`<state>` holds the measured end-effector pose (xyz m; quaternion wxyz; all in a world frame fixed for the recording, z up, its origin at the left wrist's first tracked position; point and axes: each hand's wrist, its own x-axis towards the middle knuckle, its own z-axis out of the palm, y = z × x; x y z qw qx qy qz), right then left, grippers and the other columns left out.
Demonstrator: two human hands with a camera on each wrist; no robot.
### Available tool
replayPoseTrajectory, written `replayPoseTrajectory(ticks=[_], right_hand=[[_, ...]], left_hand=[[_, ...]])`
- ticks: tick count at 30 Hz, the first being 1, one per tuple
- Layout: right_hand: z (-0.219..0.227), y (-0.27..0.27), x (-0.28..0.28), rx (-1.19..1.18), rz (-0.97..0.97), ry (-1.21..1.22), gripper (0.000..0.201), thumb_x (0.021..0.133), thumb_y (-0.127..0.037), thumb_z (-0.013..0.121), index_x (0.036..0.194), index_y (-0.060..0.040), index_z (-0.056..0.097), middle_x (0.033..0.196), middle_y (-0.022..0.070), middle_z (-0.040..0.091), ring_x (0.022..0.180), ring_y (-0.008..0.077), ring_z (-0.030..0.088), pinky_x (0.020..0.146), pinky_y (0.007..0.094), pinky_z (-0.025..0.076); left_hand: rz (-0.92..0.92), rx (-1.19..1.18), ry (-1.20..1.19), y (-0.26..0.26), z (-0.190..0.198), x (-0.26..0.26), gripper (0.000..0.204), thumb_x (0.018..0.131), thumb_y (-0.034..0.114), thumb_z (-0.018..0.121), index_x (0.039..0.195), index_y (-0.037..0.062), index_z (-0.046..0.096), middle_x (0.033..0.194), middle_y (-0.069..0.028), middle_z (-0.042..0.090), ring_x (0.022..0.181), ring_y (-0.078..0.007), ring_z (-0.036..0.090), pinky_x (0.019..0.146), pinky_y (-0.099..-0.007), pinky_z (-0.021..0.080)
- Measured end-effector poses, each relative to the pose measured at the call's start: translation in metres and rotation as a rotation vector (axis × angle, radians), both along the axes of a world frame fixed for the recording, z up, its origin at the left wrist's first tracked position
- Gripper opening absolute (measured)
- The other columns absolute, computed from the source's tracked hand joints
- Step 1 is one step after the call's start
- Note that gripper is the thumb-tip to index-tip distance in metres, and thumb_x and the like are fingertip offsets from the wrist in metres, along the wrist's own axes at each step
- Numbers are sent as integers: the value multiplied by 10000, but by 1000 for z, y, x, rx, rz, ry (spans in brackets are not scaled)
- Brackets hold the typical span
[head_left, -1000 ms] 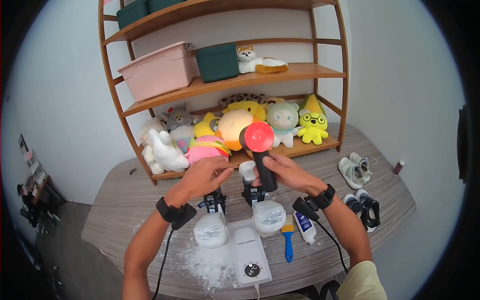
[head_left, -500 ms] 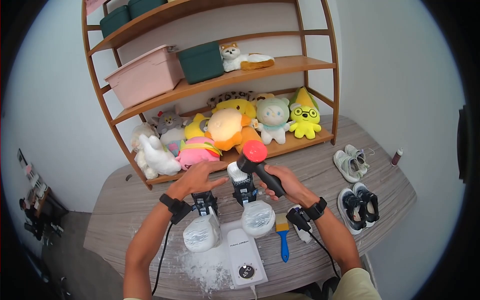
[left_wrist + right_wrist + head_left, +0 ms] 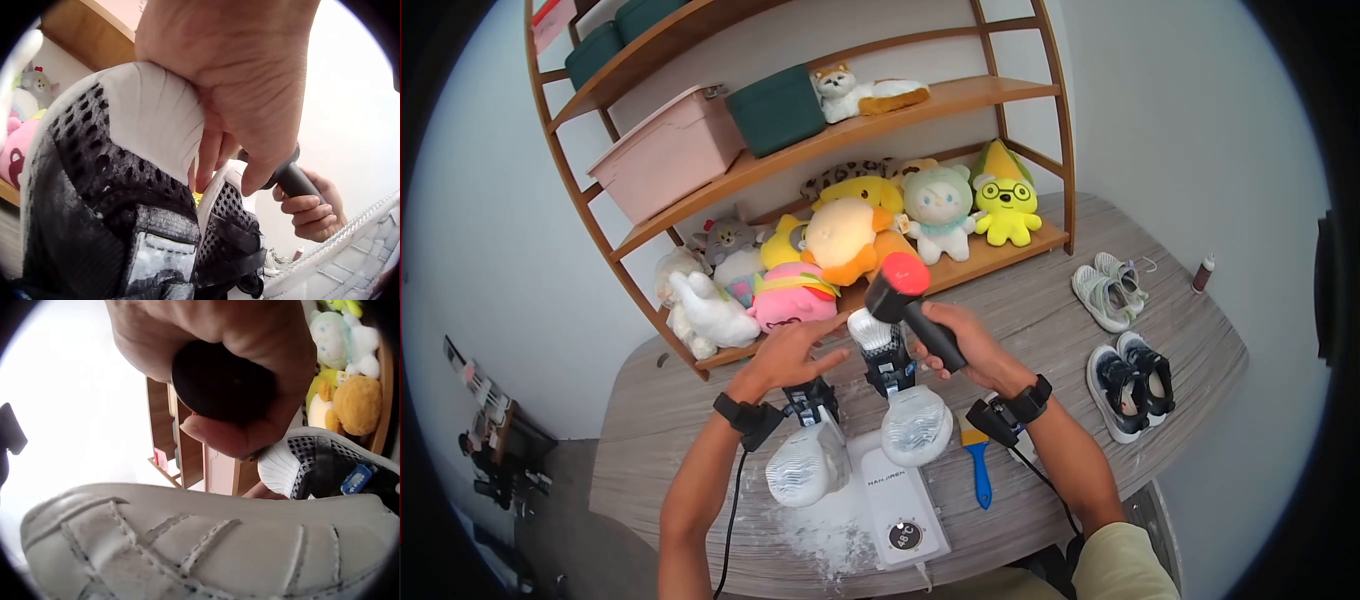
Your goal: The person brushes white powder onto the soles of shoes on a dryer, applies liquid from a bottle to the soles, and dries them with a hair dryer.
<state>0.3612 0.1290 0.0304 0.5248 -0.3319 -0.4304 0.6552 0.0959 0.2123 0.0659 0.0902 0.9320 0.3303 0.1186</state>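
Observation:
My right hand (image 3: pixel 972 348) grips the handle of a black hairdryer-like device (image 3: pixel 890 301) with a red disc on its upturned end. The device's head overlaps the white toe of the right black mesh shoe (image 3: pixel 888 366). My left hand (image 3: pixel 790 357) rests on the toe of the left black mesh shoe (image 3: pixel 94 150), thumb apart from extended fingers. These shoes stand toe-up behind a white shoe dryer (image 3: pixel 905 505) whose display reads 48°C. Nearer me are a left white shoe (image 3: pixel 800 470) and a right white shoe (image 3: pixel 917 428), soles facing me.
White powder (image 3: pixel 830 535) lies beside the dryer. On its right are a blue-handled brush (image 3: pixel 978 472) and a white bottle, partly hidden by my wrist. Pale sneakers (image 3: pixel 1100 298), dark sneakers (image 3: pixel 1115 390) and a small bottle (image 3: pixel 1203 273) stand further right. A wooden shelf (image 3: pixel 955 270) holds plush toys behind.
The device has tipped from nearly upright to slanting, its head moving down and left to the right mesh shoe's toe. My left hand stays at the left mesh shoe. The head view has shifted.

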Motion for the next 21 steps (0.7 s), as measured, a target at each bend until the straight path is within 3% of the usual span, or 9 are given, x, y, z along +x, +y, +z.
replayPoseTrajectory(ticks=[4,10,16,21], right_hand=[[-28,0,14,-101,-54,110,363,1026,-369,364,1012,-37,509,732,65,573,530,112,528,405,255,419],[-81,10,16,-299,27,413,414,1031,-374,284,995,-45,533,713,48,531,540,118,470,442,257,386],[-113,10,2,-431,64,540,435,1006,-370,245,933,-59,540,706,44,522,576,143,473,520,293,396],[-124,9,-4,-516,16,485,419,985,-369,255,910,-60,529,716,59,528,614,170,494,569,341,426]], left_hand=[[-28,-14,-77,-4,1,4,631,867,343,644,1442,205,426,1123,-122,682,956,-293,663,830,-385,501],[-51,-9,-42,-4,1,6,622,868,283,652,1446,245,426,1104,-112,689,980,-278,664,815,-368,510],[-62,-161,-130,-2,1,7,590,858,90,626,1419,172,466,1104,-102,671,959,-187,672,783,-302,539],[-43,-192,-137,-2,0,8,574,849,-6,587,1400,106,469,1172,-108,649,969,-183,668,803,-297,534]])
